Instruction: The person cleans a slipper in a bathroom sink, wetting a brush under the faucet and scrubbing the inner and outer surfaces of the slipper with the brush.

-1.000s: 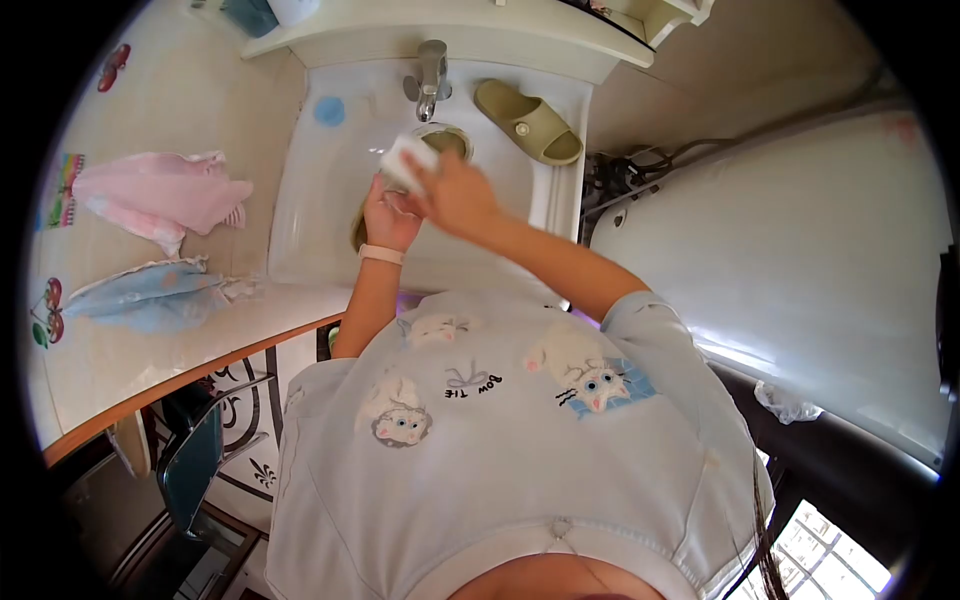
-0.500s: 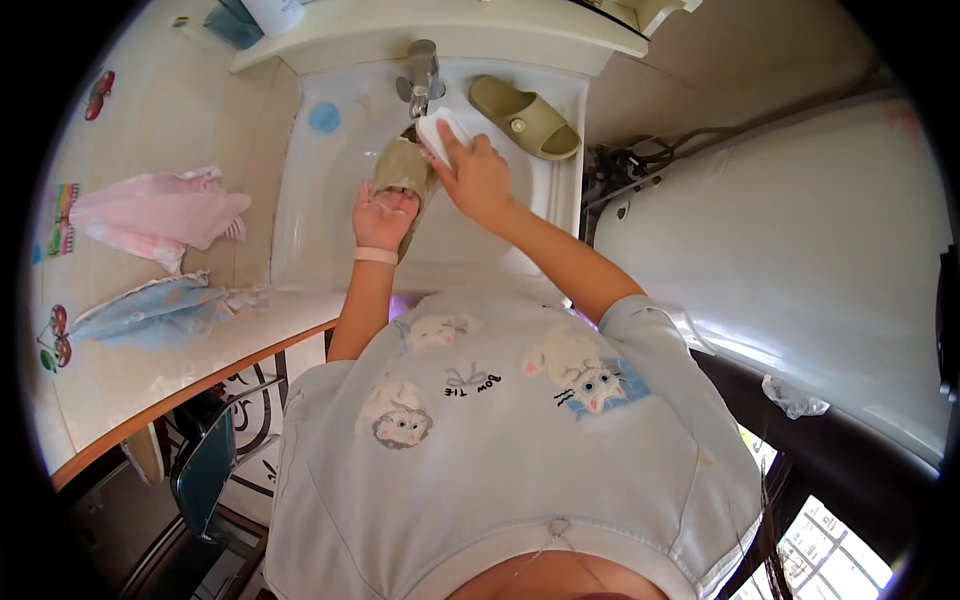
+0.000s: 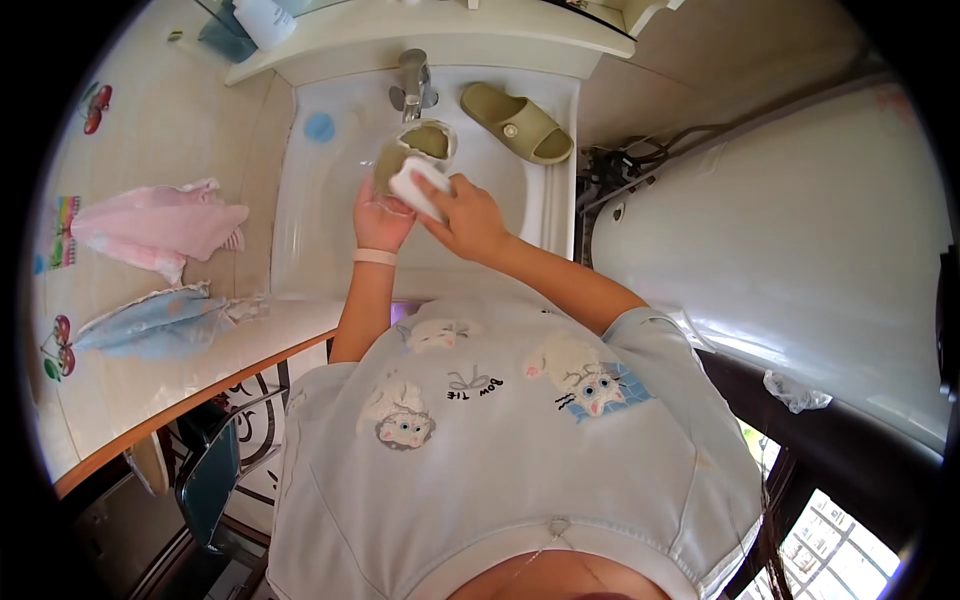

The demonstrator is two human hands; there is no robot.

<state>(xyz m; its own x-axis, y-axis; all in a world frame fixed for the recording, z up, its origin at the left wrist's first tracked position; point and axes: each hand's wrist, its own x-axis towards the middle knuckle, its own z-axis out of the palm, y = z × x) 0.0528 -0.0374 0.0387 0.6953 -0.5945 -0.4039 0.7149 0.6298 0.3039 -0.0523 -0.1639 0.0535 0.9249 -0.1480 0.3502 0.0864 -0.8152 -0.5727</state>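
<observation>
My left hand (image 3: 381,222) is palm up in the sink, its fingers tucked into an olive-green slipper (image 3: 428,141) and supporting it below the faucet. White suds show around the slipper's rim. My right hand (image 3: 468,219) grips a white block (image 3: 418,186), maybe a sponge or brush; which one I cannot tell. The block presses against the near part of the slipper, close to my left fingers, and hides some of it. Another olive slipper (image 3: 517,122) rests at the sink's right back corner.
The white sink (image 3: 285,240) has a metal faucet (image 3: 412,80) at its back and a blue round spot (image 3: 320,127) inside. Pink cloth (image 3: 160,222) and blue cloth (image 3: 155,322) lie on the left. A large white rounded surface (image 3: 770,230) stands on the right.
My right hand has drawn the white block toward me, down along the slipper. The slipper has tilted, so its foam-edged far end now shows. The other slipper stays put.
</observation>
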